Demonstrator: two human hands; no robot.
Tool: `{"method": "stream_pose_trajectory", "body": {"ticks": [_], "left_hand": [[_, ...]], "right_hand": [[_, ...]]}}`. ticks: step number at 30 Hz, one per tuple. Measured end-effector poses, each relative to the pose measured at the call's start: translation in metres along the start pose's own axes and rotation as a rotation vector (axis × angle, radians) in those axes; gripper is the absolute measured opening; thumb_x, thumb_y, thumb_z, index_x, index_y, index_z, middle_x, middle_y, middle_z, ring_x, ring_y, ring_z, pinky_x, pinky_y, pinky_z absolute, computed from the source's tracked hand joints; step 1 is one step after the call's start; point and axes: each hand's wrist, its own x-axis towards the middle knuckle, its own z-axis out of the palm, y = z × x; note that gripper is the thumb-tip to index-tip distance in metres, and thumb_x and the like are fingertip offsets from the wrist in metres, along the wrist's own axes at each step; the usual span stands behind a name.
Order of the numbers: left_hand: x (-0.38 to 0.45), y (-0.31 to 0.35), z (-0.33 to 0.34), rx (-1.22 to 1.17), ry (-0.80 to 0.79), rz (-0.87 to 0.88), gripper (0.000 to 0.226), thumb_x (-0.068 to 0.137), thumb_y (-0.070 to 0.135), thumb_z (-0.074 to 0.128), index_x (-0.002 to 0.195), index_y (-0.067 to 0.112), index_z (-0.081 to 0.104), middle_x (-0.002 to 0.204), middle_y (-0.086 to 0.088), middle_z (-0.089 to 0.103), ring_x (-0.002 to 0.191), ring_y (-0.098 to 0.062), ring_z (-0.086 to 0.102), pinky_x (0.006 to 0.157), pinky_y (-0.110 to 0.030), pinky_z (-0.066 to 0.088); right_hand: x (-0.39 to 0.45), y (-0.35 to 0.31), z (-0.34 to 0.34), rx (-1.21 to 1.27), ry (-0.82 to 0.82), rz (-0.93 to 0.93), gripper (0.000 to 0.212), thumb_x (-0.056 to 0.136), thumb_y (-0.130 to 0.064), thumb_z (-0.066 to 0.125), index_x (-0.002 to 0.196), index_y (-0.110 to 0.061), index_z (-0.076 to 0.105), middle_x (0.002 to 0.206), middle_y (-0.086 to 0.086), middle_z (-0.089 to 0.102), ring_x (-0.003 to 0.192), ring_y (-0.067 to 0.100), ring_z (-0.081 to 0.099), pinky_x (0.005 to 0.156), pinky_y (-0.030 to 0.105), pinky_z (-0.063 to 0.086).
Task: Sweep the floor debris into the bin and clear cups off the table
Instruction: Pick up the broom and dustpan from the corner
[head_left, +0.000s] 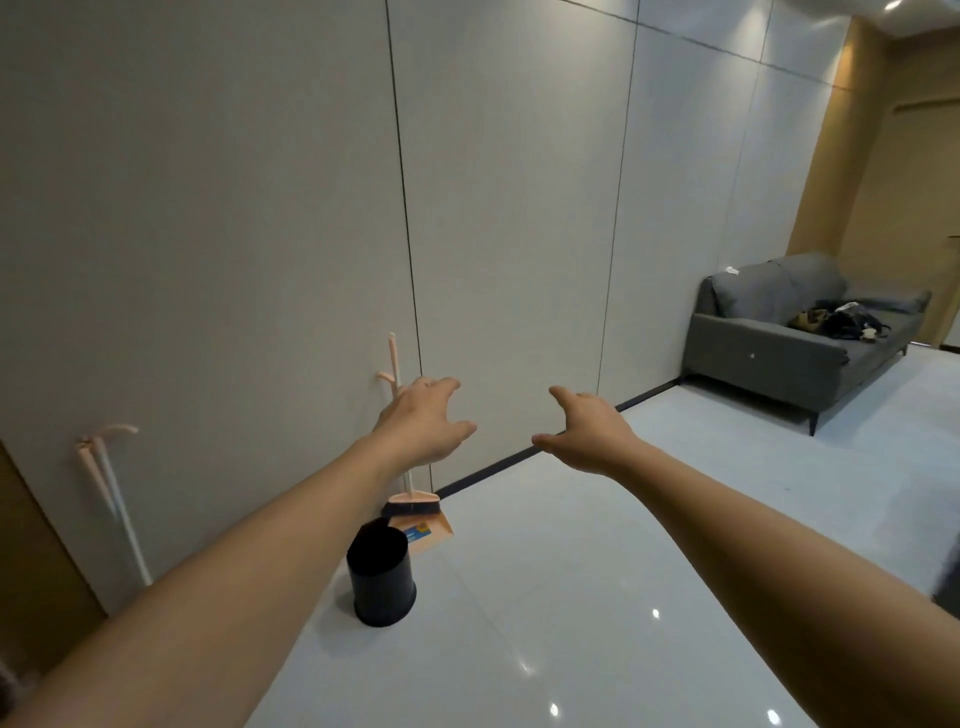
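Head view. Both your arms reach forward over the glossy white tiled floor (571, 597), bare to the elbow.

Your left hand (423, 421) is spread wide, fingers straight to loosely bent, holding nothing. It sits in front of the upper shaft of the pink broom (393, 358), whose handle top rises just above your knuckles. Whether the fingers touch the handle cannot be told from here.

Your right hand (589, 428) is also spread wide and holds nothing, thumb pointing inward toward the left hand. The two hands are near each other, apart, at about the same height.

The broom stands upright against the pale panelled wall (234, 208). Its dark bristle head (413, 504) shows below your left forearm, set in a pink dustpan (431, 535) with a blue label, which rests on the floor at the wall's foot.

The black cylindrical bin (382, 577) stands upright on the floor just in front of the dustpan, its open mouth partly hidden by your left forearm.

Further left, a second pink-and-white long-handled tool (111, 493) leans on the wall; its lower end is hidden.

Far right, a grey sofa (769, 353) stands against the wall with dark clutter (836, 319) on the seat, too small to identify. A black skirting strip (519, 457) runs along the wall's base.
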Motion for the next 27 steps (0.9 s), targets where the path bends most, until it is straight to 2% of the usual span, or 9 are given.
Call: {"method": "stream_pose_trajectory", "body": {"ticks": [11, 16, 20, 27], "left_hand": [[0.154, -0.057, 0.059, 0.064, -0.08, -0.189, 0.069, 0.089, 0.046, 0.064, 0.15, 0.026, 0.039, 0.152, -0.008, 0.04, 0.138, -0.031, 0.037, 0.11, -0.045, 0.038], [0.22, -0.109, 0.092, 0.081, -0.131, -0.256, 0.071, 0.09, 0.046, 0.064, 0.152, 0.025, 0.037, 0.151, -0.01, 0.04, 0.139, -0.032, 0.036, 0.111, -0.044, 0.037], [0.292, -0.156, 0.11, 0.058, -0.124, -0.274, 0.067, 0.091, 0.043, 0.065, 0.149, 0.021, 0.04, 0.147, -0.01, 0.043, 0.134, -0.031, 0.041, 0.107, -0.044, 0.041], [0.422, -0.244, 0.111, 0.021, -0.164, -0.319, 0.057, 0.092, 0.041, 0.065, 0.141, 0.017, 0.049, 0.14, -0.012, 0.048, 0.128, -0.03, 0.047, 0.103, -0.042, 0.044]], "right_hand": [[0.184, 0.033, 0.076, 0.09, -0.185, -0.057, 0.079, 0.09, -0.047, 0.065, 0.154, -0.018, 0.029, 0.148, 0.012, 0.047, 0.133, 0.031, 0.045, 0.105, 0.042, 0.044], [0.253, 0.028, 0.128, 0.243, -0.174, -0.039, 0.071, 0.092, -0.039, 0.066, 0.152, -0.016, 0.036, 0.149, 0.01, 0.048, 0.131, 0.029, 0.05, 0.106, 0.041, 0.044], [0.325, 0.019, 0.168, 0.263, -0.166, -0.031, 0.069, 0.093, -0.038, 0.066, 0.152, -0.017, 0.037, 0.15, 0.008, 0.048, 0.134, 0.028, 0.047, 0.107, 0.041, 0.042], [0.458, -0.02, 0.23, 0.279, -0.289, 0.057, 0.068, 0.093, -0.036, 0.067, 0.152, -0.017, 0.038, 0.152, 0.008, 0.046, 0.135, 0.027, 0.048, 0.107, 0.04, 0.043]]}}
